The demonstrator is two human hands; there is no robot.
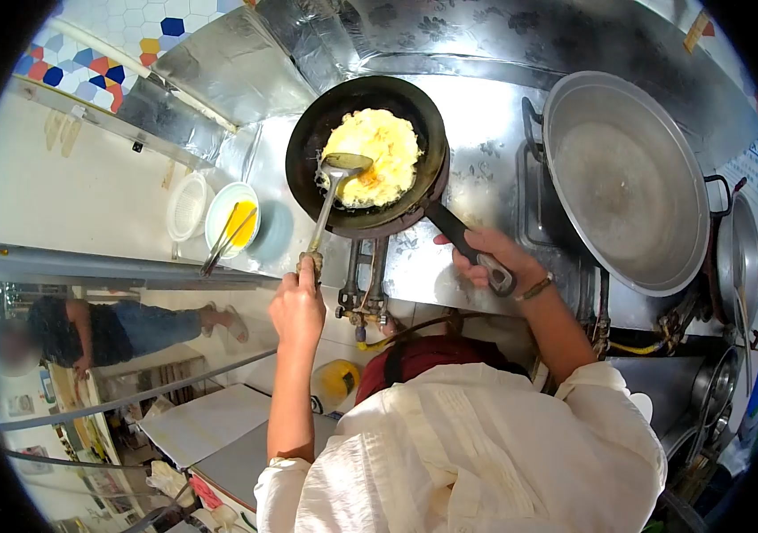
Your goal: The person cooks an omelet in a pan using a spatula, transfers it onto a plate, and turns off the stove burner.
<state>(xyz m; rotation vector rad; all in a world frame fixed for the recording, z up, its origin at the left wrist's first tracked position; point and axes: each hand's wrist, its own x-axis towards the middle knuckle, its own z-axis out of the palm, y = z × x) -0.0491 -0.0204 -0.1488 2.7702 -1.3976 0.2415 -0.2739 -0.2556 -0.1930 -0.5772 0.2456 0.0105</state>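
A black frying pan (300, 124) sits on the stove with a yellow layer of egg (388, 142) spread inside. My left hand (297, 306) is closed round the handle of a metal spatula (327, 197), whose blade rests on the egg's left part. My right hand (505, 256) grips the pan's black handle (448, 226) from the right side. Left of the pan, a pale bowl (217, 206) holds yellow beaten egg (240, 222), with chopsticks (217, 253) leaning in it.
A large metal pot (566, 191) with cloudy liquid stands on the right burner. Beside the bowl is a white basket (186, 200). Gas pipes and valves (363, 313) lie below the stove edge. At far left a person (121, 330) stands beyond a pane.
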